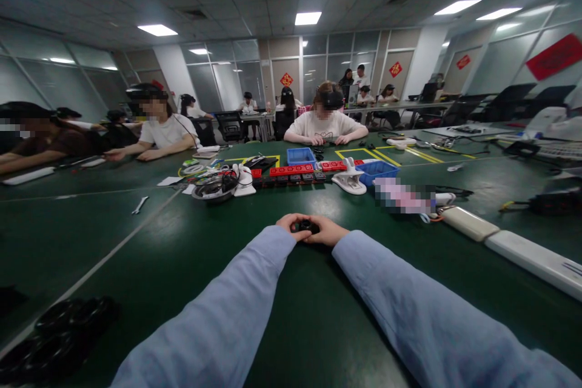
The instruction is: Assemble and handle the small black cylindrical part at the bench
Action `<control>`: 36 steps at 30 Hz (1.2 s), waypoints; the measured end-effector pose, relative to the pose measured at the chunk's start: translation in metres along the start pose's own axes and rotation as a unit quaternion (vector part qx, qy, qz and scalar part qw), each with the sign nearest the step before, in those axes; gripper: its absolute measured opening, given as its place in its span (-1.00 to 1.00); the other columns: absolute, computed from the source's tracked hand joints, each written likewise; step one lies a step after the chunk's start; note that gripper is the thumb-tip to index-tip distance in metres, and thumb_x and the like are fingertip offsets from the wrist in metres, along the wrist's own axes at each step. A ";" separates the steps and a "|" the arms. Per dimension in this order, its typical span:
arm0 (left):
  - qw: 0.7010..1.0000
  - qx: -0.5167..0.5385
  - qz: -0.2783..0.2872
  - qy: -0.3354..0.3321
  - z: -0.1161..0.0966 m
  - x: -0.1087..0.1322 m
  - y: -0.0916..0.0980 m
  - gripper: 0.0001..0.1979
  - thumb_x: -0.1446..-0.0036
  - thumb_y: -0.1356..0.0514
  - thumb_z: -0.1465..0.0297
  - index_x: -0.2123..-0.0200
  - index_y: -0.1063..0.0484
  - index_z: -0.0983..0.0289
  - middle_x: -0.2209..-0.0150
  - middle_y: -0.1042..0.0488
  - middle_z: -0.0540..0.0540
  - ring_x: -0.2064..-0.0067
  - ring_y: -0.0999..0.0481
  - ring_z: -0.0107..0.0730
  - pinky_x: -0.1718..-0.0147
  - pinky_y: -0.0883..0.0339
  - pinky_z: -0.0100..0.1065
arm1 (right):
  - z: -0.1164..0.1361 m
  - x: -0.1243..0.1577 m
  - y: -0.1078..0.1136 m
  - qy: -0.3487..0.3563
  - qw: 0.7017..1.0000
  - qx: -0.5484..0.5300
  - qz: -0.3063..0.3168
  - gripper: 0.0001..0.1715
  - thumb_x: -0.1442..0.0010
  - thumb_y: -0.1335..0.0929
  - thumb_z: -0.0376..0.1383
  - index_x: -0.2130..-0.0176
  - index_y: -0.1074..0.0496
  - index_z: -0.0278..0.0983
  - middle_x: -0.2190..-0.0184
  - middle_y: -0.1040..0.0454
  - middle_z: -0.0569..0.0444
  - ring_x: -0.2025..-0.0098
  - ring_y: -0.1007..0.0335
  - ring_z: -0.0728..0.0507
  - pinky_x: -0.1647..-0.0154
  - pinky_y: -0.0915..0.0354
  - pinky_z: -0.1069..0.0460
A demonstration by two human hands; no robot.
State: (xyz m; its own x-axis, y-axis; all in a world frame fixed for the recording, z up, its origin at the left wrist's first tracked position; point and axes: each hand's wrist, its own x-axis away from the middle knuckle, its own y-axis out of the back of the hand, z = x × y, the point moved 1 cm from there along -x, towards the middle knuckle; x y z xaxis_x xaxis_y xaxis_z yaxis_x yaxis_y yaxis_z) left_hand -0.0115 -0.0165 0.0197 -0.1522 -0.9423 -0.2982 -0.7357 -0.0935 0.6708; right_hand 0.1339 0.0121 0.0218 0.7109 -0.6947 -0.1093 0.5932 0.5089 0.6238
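Note:
Both my arms, in light blue sleeves, stretch forward over the green tabletop [218, 224]. My left hand [291, 225] and my right hand [326, 230] meet near the middle of the view, closed around a small black round part [306, 226]. The part looks like a ring or short cylinder with an opening facing up; its exact kind is too small to make out. My thumbs lie along its near side, and the fingers hide its far side. Several shiny black rings [54, 339] lie at the lower left, apart from my hands.
Ahead lie a metal bowl of cables [216, 194], red power strips [291, 170], a white clamp [350, 179] and blue trays [300, 156]. A wrench [140, 205] rests at left, a long white case [531, 257] at right. A person [325, 124] sits opposite; others sit left.

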 end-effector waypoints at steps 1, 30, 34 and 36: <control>1.000 0.011 0.008 0.003 0.000 0.000 0.000 -0.55 0.28 -0.23 0.34 0.20 -0.34 0.24 0.41 -0.36 -0.01 0.52 -0.21 -0.57 0.48 -0.21 -0.45 | -0.002 -0.001 0.003 0.002 0.999 -0.034 0.034 -0.41 0.20 -0.37 -0.25 0.11 -0.24 -0.33 0.23 -0.36 0.04 0.20 -0.27 -0.09 0.18 -0.16 0.01; 0.999 -0.032 -0.001 0.013 -0.005 0.001 -0.001 -0.60 0.33 -0.27 0.31 0.28 -0.40 0.22 0.46 -0.29 -0.01 0.49 -0.20 -0.54 0.51 -0.15 -0.47 | -0.007 -0.005 0.017 -0.024 0.991 -0.060 0.116 -0.46 0.24 -0.38 -0.27 0.19 -0.31 -0.34 0.33 -0.39 0.11 0.27 -0.26 -0.06 0.22 -0.14 0.04; 0.998 -0.036 -0.033 0.045 -0.011 0.004 -0.004 -0.60 0.34 -0.27 0.31 0.30 -0.40 0.24 0.43 -0.31 0.00 0.45 -0.26 -0.51 0.50 -0.17 -0.46 | -0.011 -0.007 0.013 -0.052 0.995 -0.053 0.069 -0.58 0.30 -0.39 -0.28 0.35 -0.30 -0.37 0.50 -0.33 0.16 0.42 -0.23 -0.01 0.40 -0.15 0.09; 0.996 -0.039 -0.052 0.059 -0.013 0.006 -0.007 -0.60 0.34 -0.27 0.32 0.31 -0.39 0.26 0.41 -0.33 0.02 0.41 -0.30 -0.47 0.47 -0.20 -0.45 | -0.011 -0.007 0.010 -0.059 0.997 -0.029 0.033 -0.62 0.33 -0.40 -0.28 0.44 -0.26 -0.36 0.57 -0.26 0.20 0.48 -0.18 0.02 0.47 -0.12 0.11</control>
State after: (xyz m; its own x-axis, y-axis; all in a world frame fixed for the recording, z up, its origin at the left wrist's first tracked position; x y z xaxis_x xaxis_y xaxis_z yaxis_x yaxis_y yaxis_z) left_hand 0.0015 -0.0256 0.0224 0.0032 -0.9570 -0.2902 -0.6889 -0.2124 0.6930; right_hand 0.1391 0.0272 0.0199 0.7012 -0.7126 0.0245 0.5705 0.5814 0.5801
